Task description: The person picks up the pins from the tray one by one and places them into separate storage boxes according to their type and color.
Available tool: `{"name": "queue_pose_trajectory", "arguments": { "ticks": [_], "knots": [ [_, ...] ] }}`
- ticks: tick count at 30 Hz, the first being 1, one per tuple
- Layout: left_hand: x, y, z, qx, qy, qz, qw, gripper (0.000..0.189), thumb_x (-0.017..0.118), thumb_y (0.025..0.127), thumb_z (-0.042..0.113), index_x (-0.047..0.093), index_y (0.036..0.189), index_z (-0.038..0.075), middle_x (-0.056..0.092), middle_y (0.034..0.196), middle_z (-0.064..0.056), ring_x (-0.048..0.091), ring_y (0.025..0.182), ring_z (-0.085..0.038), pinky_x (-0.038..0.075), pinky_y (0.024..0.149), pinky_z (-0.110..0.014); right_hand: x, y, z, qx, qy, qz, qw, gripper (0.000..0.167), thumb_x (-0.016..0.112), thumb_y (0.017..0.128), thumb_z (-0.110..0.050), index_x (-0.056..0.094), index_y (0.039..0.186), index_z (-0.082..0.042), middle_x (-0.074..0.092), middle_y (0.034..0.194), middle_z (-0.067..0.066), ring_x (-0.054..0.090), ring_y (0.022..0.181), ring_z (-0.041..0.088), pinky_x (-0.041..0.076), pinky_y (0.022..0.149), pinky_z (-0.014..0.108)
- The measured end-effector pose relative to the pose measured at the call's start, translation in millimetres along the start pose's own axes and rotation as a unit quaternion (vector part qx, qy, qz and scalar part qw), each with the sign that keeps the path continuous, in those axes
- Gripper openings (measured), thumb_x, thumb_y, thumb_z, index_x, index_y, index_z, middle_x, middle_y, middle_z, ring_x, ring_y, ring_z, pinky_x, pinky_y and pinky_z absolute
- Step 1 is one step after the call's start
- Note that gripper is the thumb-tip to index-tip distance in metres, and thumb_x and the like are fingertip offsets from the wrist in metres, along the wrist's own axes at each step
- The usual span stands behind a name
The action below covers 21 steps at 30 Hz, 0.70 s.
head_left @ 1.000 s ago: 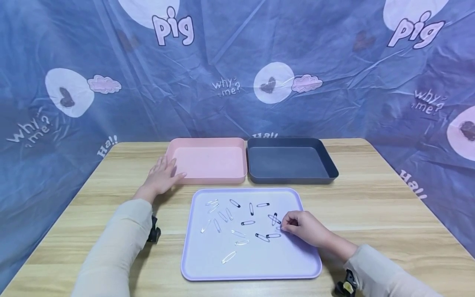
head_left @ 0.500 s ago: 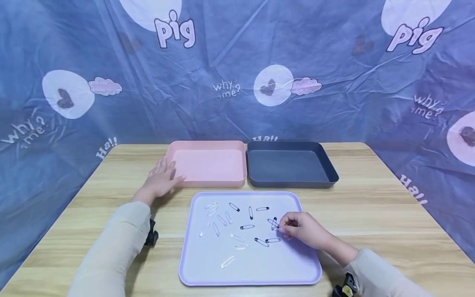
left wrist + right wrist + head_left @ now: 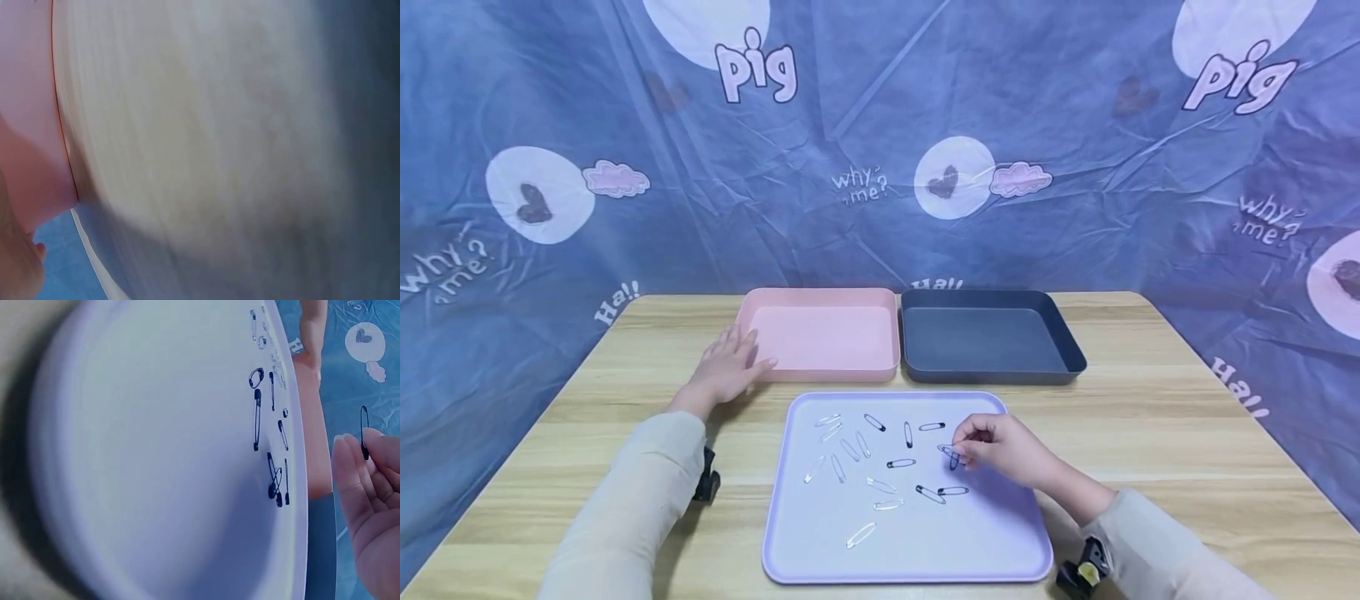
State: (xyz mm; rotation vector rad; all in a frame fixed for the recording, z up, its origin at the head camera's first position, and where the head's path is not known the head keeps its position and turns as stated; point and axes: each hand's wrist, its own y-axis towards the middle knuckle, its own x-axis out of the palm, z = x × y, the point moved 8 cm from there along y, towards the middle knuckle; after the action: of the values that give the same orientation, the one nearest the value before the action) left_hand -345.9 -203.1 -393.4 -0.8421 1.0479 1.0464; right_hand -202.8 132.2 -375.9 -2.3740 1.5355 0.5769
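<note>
My right hand (image 3: 1000,446) pinches a black safety pin (image 3: 364,428) between thumb and fingers, above the right part of the lilac tray (image 3: 955,554). Beneath the fingertips, another black safety pin (image 3: 953,461) is partly covered. Other black safety pins, such as one safety pin (image 3: 901,463), lie on the tray's middle and right. Silver safety pins, such as one safety pin (image 3: 861,535), are spread over its left part. With its fingers extended, my left hand (image 3: 726,367) touches the left front corner of the pink tray (image 3: 827,375); only part of it enters the left wrist view.
Beside the pink tray stands a dark grey tray (image 3: 992,377), their sides nearly touching. Both are behind the lilac tray on the wooden table (image 3: 1150,400). A blue printed cloth (image 3: 865,225) hangs behind the table.
The right hand has shifted a little left and pinches a black pin that now shows at its fingertips. The left hand stays at the pink tray. The head view has tilted slightly.
</note>
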Motion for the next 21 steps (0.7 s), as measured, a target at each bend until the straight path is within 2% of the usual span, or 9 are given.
{"name": "queue_pose_trajectory", "arguments": {
  "ticks": [5,10,17,21],
  "knots": [
    [-0.5,-1.2,0.7,-0.001,0.001,0.002,1.0000,0.081,0.025,0.085,0.060,0.009,0.138,0.001,-0.007,0.138,-0.026,-0.006,0.126,-0.040,-0.001,0.100,-0.051,-2.4,3.9,-2.0,0.006,0.030,0.014,0.9994,0.009,0.057,0.081,-0.002,0.058,0.081,0.007,0.058,0.071,0.014,0.058,0.061,0.016,0.050,0.058,0.030],
    [-1.1,-2.0,-0.2,-0.005,-0.001,0.002,1.0000,0.083,0.025,0.083,0.062,0.009,0.138,0.001,-0.007,0.138,-0.027,-0.005,0.126,-0.040,-0.001,0.100,-0.051,-7.3,9.9,-5.2,0.009,0.054,0.043,0.9976,0.011,0.057,0.080,-0.001,0.057,0.084,0.010,0.058,0.071,0.013,0.058,0.062,0.017,0.051,0.061,0.030],
    [-1.5,-1.6,0.0,-0.007,0.000,0.000,1.0000,0.080,0.026,0.085,0.059,0.009,0.137,0.000,-0.008,0.138,-0.026,-0.005,0.126,-0.040,-0.001,0.100,-0.051,-11.4,18.2,-11.0,0.003,0.085,0.075,0.9935,0.013,0.057,0.079,0.003,0.056,0.087,0.013,0.057,0.077,0.025,0.057,0.063,0.014,0.051,0.062,0.030],
    [-1.8,-1.2,0.6,-0.006,0.000,-0.001,1.0000,0.079,0.027,0.086,0.057,0.009,0.137,-0.001,-0.008,0.138,-0.026,-0.006,0.126,-0.039,-0.001,0.100,-0.050,-12.6,22.3,-15.1,-0.002,0.089,0.080,0.9929,0.013,0.056,0.079,0.004,0.055,0.087,0.014,0.056,0.077,0.026,0.057,0.063,0.014,0.051,0.061,0.030]
  ]
}}
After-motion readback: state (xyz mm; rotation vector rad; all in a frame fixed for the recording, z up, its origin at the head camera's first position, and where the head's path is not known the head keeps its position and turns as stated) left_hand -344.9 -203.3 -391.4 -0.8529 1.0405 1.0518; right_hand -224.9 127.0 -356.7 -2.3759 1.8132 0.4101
